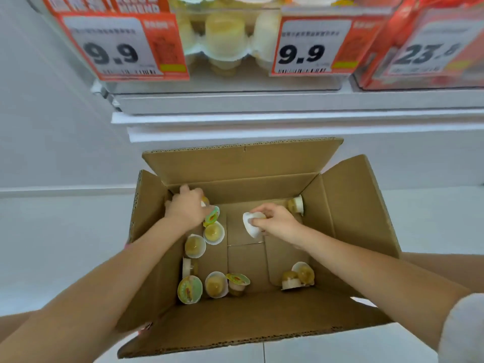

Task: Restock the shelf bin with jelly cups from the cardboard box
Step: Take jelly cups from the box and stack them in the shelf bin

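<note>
An open cardboard box (pixel 351 205) sits on the floor below the shelf. Several yellow jelly cups lie loose on its bottom, such as one (pixel 214 232) left of middle and one (pixel 296 204) at the far right corner. My left hand (pixel 186 207) is down in the far left corner, its fingers curled round a jelly cup with a green lid (pixel 212 216). My right hand (pixel 275 221) grips a white-rimmed jelly cup (pixel 249 224) above the box's middle. The clear shelf bin (pixel 230 74) above holds several pale jelly cups (pixel 226 35).
Orange price tags reading 9.9 (pixel 115 45) hang on the bin's front, another bin with a 23.x tag (pixel 424 53) stands to the right. White shelf edges (pixel 288 119) jut out over the box's far flap. More cups lie near the box's front wall (pixel 190 289).
</note>
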`<state>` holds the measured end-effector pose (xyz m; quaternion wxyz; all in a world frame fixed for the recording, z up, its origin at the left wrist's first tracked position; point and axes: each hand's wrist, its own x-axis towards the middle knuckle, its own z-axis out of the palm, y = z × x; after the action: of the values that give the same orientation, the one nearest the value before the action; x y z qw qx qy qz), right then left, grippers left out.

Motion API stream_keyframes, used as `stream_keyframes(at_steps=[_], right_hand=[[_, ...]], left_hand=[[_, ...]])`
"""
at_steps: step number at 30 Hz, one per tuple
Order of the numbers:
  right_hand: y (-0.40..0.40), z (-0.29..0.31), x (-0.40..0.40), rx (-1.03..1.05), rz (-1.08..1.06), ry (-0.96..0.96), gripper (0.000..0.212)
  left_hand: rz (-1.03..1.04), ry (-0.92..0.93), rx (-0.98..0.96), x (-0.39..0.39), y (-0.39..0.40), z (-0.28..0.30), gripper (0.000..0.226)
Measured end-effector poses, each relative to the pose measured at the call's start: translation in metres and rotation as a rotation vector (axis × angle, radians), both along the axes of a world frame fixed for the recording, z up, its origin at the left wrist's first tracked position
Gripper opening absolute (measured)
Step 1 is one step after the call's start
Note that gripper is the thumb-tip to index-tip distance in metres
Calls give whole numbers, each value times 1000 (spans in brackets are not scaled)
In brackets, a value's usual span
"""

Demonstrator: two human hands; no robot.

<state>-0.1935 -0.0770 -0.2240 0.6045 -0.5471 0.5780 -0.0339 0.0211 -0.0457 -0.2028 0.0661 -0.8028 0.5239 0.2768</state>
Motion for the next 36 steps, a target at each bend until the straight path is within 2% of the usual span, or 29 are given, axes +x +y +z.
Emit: stream_keyframes(at_steps=[2, 5, 6, 8, 11, 13, 16, 19, 24, 28, 32, 36], right_hand=[[0, 44, 3, 51, -35, -86, 31], [-2, 117, 3, 22, -29, -218, 26], [-3, 141, 1, -13, -19, -247, 25], [-4, 187, -4, -136, 6, -275, 23], [0, 242, -16, -422, 26, -358, 21], [6, 265, -24, -638, 49, -417, 29], [13, 278, -28, -778, 80, -469, 40], [12, 279, -24, -813, 125, -447, 41], [0, 282, -29, -773, 135, -461, 41], [-2, 281, -31, -777, 201, -503, 43], [-2, 281, -32, -781, 251, -528, 56], [-5, 282, -34, -832, 300, -406, 60]], left_hand=[[305, 411, 6, -10, -5, 49, 44], [732, 1022, 111, -28, -5, 128, 20], [820, 1162, 114, -33, -4, 151, 20], [905, 1324, 79, -36, -2, 185, 23], [922, 1424, 5, -43, 5, 221, 21], [924, 1498, -32, -52, 9, 236, 23], [882, 1675, -59, -69, 12, 247, 31], [751, 1814, -81, -78, 13, 248, 42], [573, 1921, -124, -71, 11, 251, 51], [476, 2019, -115, -66, 10, 248, 80], [541, 1972, -121, -71, 11, 249, 90], [529, 1891, -96, -73, 12, 253, 81]])
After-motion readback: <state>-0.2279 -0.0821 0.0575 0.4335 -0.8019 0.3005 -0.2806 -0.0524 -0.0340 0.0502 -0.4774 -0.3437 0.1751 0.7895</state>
